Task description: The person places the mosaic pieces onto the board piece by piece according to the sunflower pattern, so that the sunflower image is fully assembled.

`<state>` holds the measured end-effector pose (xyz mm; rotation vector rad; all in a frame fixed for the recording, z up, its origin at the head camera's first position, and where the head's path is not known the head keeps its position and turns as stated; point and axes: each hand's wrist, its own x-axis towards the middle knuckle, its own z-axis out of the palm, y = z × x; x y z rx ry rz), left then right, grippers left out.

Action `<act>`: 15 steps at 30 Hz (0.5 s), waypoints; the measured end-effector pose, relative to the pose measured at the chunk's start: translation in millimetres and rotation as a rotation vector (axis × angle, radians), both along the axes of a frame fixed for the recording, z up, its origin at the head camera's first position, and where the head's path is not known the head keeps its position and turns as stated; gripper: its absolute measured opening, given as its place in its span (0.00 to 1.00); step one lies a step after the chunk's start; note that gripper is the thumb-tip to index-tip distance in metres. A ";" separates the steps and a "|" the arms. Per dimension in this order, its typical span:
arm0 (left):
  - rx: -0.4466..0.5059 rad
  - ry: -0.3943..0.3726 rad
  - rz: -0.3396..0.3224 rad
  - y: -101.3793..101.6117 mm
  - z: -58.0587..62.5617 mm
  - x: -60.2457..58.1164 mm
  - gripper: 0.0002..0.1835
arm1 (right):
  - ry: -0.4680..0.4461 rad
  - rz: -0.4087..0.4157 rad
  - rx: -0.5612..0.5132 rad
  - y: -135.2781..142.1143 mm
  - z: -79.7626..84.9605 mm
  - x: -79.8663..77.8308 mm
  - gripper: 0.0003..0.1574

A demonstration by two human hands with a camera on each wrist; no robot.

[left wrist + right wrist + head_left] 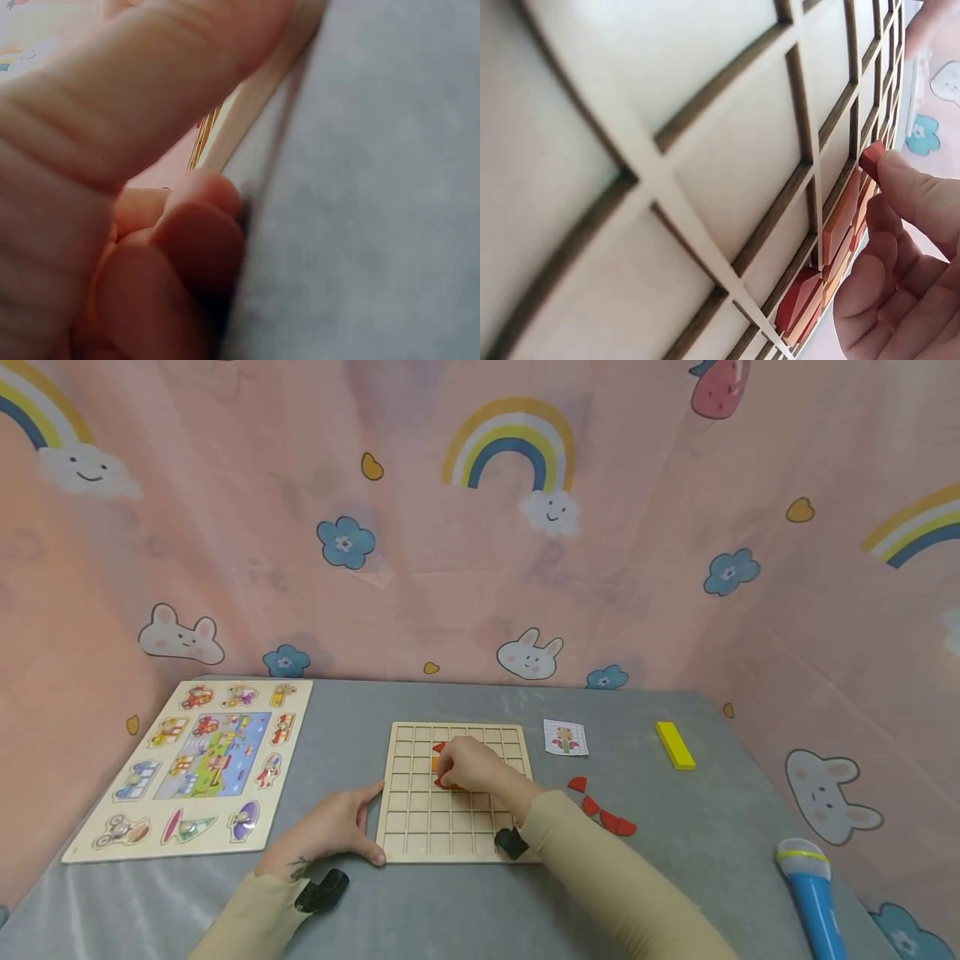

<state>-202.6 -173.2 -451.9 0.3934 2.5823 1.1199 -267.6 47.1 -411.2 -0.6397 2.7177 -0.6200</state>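
Observation:
The wooden grid board [405,818] lies flat on the table. My left hand [326,827] rests against its left side, thumb near the front corner and index finger stretched along the edge. Over the middle squares, my right hand [476,766] pinches a small red block [871,159] between thumb and fingers. Beside that block, orange blocks [841,225] and another red block [799,298] sit in the grid, partly hidden by the hand in the head view. Several loose red quarter-round blocks [617,823] lie right of the board.
A small picture card [566,739] lies by the board's far right corner. Farther right are a yellow bar [675,746] and a blue toy microphone [813,893]. A picture puzzle board [157,814] lies on the left. Behind the grey table [480,910] hangs a pink patterned curtain [450,593].

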 end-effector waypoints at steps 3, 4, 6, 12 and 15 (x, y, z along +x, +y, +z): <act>-0.002 -0.004 0.001 0.1 -0.4 -0.5 0.62 | 0.011 -0.008 0.018 -0.7 -0.9 0.4 0.04; -0.004 -0.003 0.001 0.1 -0.7 -0.6 0.62 | 0.014 -0.009 0.020 -0.8 -1.0 0.5 0.04; -0.006 -0.005 0.004 0.2 -0.8 -0.6 0.63 | 0.019 -0.007 0.022 -1.2 -1.5 0.5 0.04; -0.009 -0.008 0.004 0.3 -0.7 -0.4 0.63 | 0.024 -0.010 0.023 -2.0 -2.2 -0.1 0.03; -0.008 -0.004 0.002 0.2 -0.7 -0.4 0.62 | 0.023 -0.015 0.014 -1.5 -1.8 -0.2 0.02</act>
